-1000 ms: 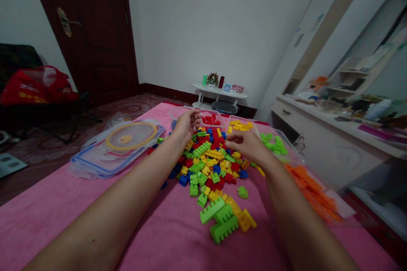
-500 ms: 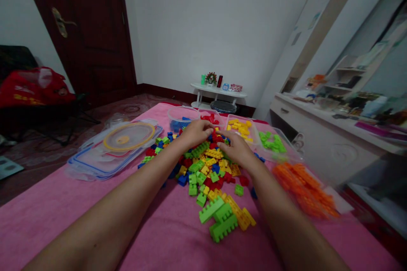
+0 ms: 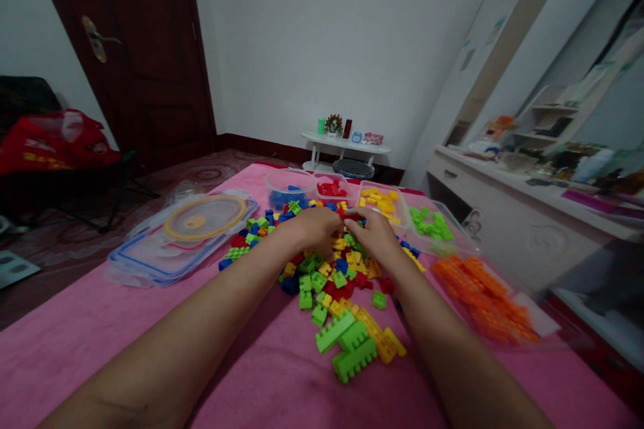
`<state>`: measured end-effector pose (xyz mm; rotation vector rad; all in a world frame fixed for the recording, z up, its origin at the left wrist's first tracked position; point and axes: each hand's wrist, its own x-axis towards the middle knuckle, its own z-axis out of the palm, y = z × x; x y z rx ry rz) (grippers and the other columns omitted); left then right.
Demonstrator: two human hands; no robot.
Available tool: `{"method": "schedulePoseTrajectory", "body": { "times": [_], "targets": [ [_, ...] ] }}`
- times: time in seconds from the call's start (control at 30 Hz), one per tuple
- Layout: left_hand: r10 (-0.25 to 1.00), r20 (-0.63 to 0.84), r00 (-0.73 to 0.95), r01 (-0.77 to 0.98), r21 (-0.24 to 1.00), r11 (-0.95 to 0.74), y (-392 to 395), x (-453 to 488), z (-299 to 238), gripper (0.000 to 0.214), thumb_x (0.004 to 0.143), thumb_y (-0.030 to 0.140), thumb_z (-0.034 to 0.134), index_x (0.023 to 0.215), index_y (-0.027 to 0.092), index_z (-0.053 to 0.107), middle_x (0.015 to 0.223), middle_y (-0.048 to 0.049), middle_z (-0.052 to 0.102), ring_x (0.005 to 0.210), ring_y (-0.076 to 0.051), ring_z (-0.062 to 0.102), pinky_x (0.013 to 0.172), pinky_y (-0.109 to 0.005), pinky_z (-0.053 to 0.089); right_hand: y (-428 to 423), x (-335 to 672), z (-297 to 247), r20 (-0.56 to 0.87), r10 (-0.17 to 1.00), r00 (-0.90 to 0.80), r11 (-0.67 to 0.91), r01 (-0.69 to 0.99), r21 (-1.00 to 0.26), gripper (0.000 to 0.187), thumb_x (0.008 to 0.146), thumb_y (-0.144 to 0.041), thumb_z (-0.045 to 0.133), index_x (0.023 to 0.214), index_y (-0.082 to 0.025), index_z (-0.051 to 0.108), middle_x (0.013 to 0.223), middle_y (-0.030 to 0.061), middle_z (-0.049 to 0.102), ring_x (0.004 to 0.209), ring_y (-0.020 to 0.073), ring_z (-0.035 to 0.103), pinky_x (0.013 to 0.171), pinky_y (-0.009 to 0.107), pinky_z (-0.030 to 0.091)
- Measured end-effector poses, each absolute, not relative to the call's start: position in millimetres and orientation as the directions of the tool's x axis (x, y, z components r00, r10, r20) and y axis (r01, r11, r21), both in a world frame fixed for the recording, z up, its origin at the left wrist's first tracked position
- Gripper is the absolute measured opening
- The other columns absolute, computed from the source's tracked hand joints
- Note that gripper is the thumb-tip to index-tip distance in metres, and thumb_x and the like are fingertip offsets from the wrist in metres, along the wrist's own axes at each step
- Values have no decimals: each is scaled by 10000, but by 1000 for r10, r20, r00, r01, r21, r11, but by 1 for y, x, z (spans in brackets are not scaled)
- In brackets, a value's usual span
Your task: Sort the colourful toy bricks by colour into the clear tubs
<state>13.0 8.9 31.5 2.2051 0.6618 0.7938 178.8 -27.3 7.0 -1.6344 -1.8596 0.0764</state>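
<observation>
A heap of toy building bricks (image 3: 322, 281) in green, yellow, red and blue lies in front of me. My left hand (image 3: 319, 228) reaches over its middle, knuckles up, fingers bent down among the bricks; their tips are partly hidden. Close beside it, my right hand (image 3: 371, 231) has its fingers curled together at the heap. A bit of red brick (image 3: 341, 212) shows between the two hands. Whatever either hand pinches is hidden. Nearer to me lie joined green bricks (image 3: 349, 345) and a yellow brick piece (image 3: 385, 345).
Behind the heap stand clear tubs of blue bricks (image 3: 286, 199), red bricks (image 3: 332, 189), yellow bricks (image 3: 378, 201) and green bricks (image 3: 431, 224). Orange bricks (image 3: 483, 298) fill a container at the right. Stacked plastic lids (image 3: 176, 251) lie left on the pink cloth (image 3: 100, 335).
My left hand has come down and slightly towards me, its fingers now lower in the heap. My right hand has curled its fingers closer. The red bricks between the hands are now mostly covered.
</observation>
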Motion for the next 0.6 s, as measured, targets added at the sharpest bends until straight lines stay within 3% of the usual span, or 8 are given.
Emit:
{"method": "schedulePoseTrajectory", "body": {
  "times": [0.13, 0.23, 0.33, 0.43, 0.6],
  "targets": [
    [648, 378, 661, 242, 710, -662, 8, 15, 32, 395, 301, -65, 778, 344, 187, 476, 331, 64, 374, 341, -49, 212, 379, -229, 119, -27, 185, 8, 463, 880, 105, 146, 868, -474, 132, 740, -293, 592, 814, -203, 653, 818, 30, 683, 745, 179, 605, 687, 295, 446],
    [667, 416, 618, 227, 718, -658, 16, 13, 36, 293, 440, 92, 806, 424, 184, 529, 379, 59, 412, 356, -64, 320, 381, -217, 182, -24, 193, 9, 527, 831, 177, 166, 826, -538, 154, 721, -303, 589, 810, -181, 621, 783, 34, 657, 706, 167, 588, 666, 288, 442],
    [726, 352, 590, 195, 811, -552, 26, 13, 38, 163, 628, 266, 724, 605, 156, 606, 491, 40, 489, 441, -86, 433, 423, -196, 263, -22, 200, 14, 535, 811, 238, 211, 734, -646, 249, 714, -345, 583, 879, -162, 620, 765, 34, 649, 662, 159, 575, 637, 286, 444],
    [750, 270, 603, 179, 871, -458, 29, 14, 37, 268, 749, 399, 599, 746, 131, 613, 556, 26, 506, 485, -94, 462, 451, -197, 304, -24, 202, 22, 482, 848, 221, 240, 651, -720, 265, 688, -361, 597, 847, -157, 649, 717, 20, 635, 606, 143, 547, 582, 265, 424],
    [819, 184, 544, 164, 934, -319, 21, 14, 43, 370, 782, 486, 530, 709, 127, 584, 569, 24, 462, 484, -82, 416, 452, -201, 305, -38, 190, 37, 320, 934, 157, 206, 497, -843, 271, 703, -433, 604, 647, -169, 580, 511, -44, 474, 442, 87, 400, 441, 222, 313]
  ]
}}
